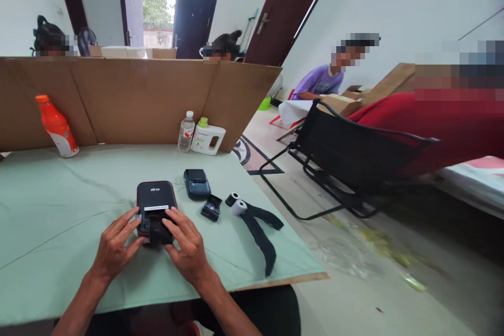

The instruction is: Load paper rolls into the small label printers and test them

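Note:
A black handheld label printer point(154, 195) with a red edge lies on the table in front of me. A dark strip point(160, 232) hangs from its near end. My left hand point(116, 244) grips the printer's left side, thumb at the near edge. On the other side, my right hand point(187, 244) holds the right edge, its fingers touching the strip. A smaller dark printer point(197, 185) sits just beyond, with a small open black part point(211, 208) beside it. Two rolls, a white-sided one point(238, 207) and a black one point(232, 199), trail black tails to the right.
An orange bottle point(57, 127), a clear water bottle point(186, 132) and a white jug point(208, 139) stand along a cardboard partition point(145, 102). The table edge point(287, 279) runs close on the right. Beyond are a black folding chair point(346, 152) and a person in purple point(318, 81).

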`<state>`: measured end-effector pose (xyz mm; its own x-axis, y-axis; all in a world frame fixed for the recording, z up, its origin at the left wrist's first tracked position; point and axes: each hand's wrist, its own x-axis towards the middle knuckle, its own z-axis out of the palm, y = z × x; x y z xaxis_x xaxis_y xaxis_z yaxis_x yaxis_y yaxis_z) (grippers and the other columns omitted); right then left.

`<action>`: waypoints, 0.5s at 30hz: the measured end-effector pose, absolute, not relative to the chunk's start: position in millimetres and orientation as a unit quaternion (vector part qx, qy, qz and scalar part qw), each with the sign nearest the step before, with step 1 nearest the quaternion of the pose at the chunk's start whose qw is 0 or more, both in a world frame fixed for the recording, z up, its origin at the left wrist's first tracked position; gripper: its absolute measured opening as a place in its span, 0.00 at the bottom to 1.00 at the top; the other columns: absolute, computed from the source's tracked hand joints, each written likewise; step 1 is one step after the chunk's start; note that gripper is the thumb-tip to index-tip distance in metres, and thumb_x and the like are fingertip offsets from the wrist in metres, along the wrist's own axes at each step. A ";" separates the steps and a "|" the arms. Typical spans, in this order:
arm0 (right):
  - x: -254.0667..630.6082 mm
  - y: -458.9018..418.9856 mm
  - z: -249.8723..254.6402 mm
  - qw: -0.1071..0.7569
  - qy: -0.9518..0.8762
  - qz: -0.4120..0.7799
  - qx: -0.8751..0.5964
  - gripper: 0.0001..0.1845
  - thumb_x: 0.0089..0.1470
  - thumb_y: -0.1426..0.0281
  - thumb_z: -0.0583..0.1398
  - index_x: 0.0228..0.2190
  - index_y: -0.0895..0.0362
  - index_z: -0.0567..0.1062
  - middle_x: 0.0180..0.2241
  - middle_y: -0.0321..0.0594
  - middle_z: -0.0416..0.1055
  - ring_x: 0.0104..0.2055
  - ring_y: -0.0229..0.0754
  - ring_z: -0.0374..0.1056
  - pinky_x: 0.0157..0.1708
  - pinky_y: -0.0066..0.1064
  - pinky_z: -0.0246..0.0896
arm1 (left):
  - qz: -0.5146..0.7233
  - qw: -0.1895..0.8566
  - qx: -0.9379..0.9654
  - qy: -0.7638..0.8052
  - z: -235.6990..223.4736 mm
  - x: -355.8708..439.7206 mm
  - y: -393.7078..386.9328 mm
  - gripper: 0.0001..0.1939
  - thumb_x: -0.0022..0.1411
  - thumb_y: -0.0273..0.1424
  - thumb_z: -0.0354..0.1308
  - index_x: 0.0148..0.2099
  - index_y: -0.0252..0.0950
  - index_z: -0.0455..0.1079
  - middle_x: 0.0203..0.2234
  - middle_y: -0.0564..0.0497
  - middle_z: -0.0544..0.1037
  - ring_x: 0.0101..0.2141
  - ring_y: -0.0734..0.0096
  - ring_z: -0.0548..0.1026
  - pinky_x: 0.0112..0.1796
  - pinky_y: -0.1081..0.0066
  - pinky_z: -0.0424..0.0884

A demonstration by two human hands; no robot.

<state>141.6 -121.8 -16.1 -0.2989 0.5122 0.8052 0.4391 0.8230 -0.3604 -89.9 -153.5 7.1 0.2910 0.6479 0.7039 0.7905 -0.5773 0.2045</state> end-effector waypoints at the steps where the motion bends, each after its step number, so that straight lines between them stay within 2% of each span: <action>1: 141.3 -121.7 -17.9 0.514 -0.804 0.031 -0.298 0.25 0.58 0.74 0.60 0.58 0.57 0.72 0.59 0.53 0.73 0.65 0.55 0.66 0.58 0.52 0.71 | -0.388 0.094 -0.798 -0.451 6.9 -89.4 -153.5 0.17 0.68 0.29 0.63 0.57 0.38 0.71 0.56 0.38 0.79 0.53 0.56 0.80 0.51 0.58 0.80; 10: 137.2 -119.1 -24.0 0.514 -0.798 0.023 -0.313 0.28 0.58 0.77 0.57 0.60 0.58 0.70 0.60 0.53 0.72 0.68 0.54 0.62 0.60 0.52 0.70 | -0.377 0.049 -0.799 -0.465 13.1 -84.9 -152.1 0.11 0.69 0.29 0.60 0.53 0.37 0.71 0.61 0.35 0.73 0.58 0.54 0.76 0.54 0.56 0.78; 15: 134.1 -115.2 -14.3 0.526 -0.791 0.029 -0.310 0.25 0.57 0.77 0.59 0.56 0.57 0.72 0.60 0.52 0.72 0.68 0.55 0.62 0.61 0.54 0.67 | -0.365 0.008 -0.797 -0.482 22.9 -88.7 -150.9 0.10 0.65 0.31 0.63 0.49 0.38 0.74 0.65 0.38 0.69 0.64 0.48 0.69 0.60 0.49 0.72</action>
